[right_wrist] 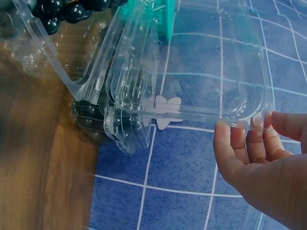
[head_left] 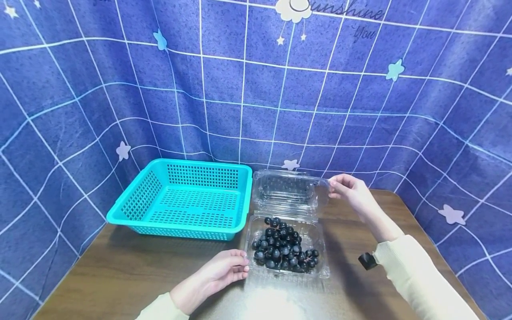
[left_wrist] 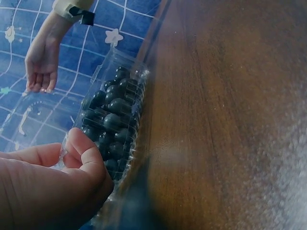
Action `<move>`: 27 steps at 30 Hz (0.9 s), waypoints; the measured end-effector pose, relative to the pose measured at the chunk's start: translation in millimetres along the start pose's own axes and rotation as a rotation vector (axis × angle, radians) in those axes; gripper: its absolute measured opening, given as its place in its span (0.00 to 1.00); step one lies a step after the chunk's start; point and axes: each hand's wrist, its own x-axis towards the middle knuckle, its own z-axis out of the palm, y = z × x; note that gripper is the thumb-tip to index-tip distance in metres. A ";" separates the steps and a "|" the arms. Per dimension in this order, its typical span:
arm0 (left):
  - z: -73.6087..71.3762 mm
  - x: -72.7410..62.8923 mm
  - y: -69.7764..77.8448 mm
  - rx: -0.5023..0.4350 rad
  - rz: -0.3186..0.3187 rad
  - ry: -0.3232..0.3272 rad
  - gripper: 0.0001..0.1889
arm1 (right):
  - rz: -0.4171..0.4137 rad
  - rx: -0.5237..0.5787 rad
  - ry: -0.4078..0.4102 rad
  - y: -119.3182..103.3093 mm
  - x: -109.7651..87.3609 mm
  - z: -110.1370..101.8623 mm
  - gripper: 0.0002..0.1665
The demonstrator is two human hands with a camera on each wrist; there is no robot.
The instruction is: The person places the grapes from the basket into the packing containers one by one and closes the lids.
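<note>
A clear plastic clamshell box (head_left: 325, 240) stands on the table with its hinged lid (head_left: 284, 189) raised at the back. Dark grapes (head_left: 280, 246) on their stems fill much of its base. The right hand (head_left: 349, 189) pinches the lid's right corner between thumb and fingers; in the right wrist view the fingertips (right_wrist: 223, 139) lie along the lid's rim. At the base's left side, the left hand (head_left: 224, 272) pinches the rim between thumb and curled fingers, as the left wrist view shows close up beside the grapes (left_wrist: 112, 122).
Left of the box stands a turquoise perforated plastic basket (head_left: 180, 231), nothing visible in it. Both rest on a brown wooden table (head_left: 132, 271). A blue gridded curtain (head_left: 224, 89) with stars hangs close behind the table. A black strap piece (head_left: 367, 261) sits at the right cuff.
</note>
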 end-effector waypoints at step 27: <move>2.0 -0.7 1.6 0.010 0.003 0.002 0.05 | -0.091 -0.142 0.056 0.8 -32.4 5.2 0.16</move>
